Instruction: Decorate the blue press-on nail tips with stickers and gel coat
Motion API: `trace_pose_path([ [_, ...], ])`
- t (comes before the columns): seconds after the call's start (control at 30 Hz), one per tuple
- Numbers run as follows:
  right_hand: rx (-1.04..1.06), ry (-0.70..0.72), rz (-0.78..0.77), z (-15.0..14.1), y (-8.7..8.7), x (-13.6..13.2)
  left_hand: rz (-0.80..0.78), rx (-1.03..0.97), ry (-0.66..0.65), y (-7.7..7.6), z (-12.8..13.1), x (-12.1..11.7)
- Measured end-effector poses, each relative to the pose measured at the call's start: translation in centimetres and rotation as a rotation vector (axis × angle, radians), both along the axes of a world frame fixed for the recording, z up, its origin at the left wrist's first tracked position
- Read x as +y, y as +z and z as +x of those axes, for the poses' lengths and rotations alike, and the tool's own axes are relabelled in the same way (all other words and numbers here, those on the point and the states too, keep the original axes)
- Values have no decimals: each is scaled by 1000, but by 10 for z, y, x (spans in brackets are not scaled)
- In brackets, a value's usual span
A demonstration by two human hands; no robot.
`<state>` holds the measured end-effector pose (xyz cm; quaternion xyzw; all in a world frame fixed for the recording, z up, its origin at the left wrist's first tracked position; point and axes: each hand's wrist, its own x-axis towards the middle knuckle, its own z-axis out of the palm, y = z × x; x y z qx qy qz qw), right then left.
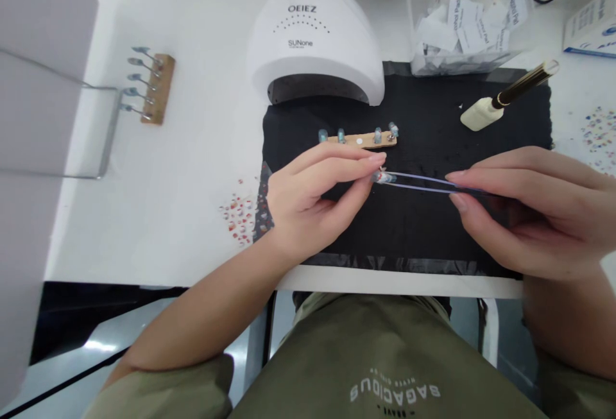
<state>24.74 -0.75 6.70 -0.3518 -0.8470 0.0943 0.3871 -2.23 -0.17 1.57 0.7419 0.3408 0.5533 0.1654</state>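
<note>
**Nail in left-hand pinch, tweezers at it from right**

Nail sits over the near-middle of the black mat, just nearer than the wood strip. Left hand: thumb and fingertips nearly together, nail at their tips; can't tell if they grip its edge or a stand. Right hand: thumb and finger close together, tweezers between them, prongs slightly apart, ends at the nail; contact unclear.

Handling, my guess: very light, stiff shell, slick, decoration easy to knock. Take it by the edges or base, off the decorated face.

Mat looks soft, dark, lies on a white table. Lamp far middle, bottle on mat to the right, bin far right, gems loose left of mat, rack far left. Room bright.
</note>
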Motion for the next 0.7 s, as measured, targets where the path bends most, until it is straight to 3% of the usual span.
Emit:
trace_pose_path([
  [0.2, 11, -40, -34, 2, 4, 0, -15, -11, 9, 1, 0, -1],
  [0.43, 245, -248, -425, -14, -7, -9, -107, 71, -47, 3, 3, -5],
  [0.7, 282, -87, -378, -28, -11, -12, -55, 72, -89, -5, 10, -5],
])
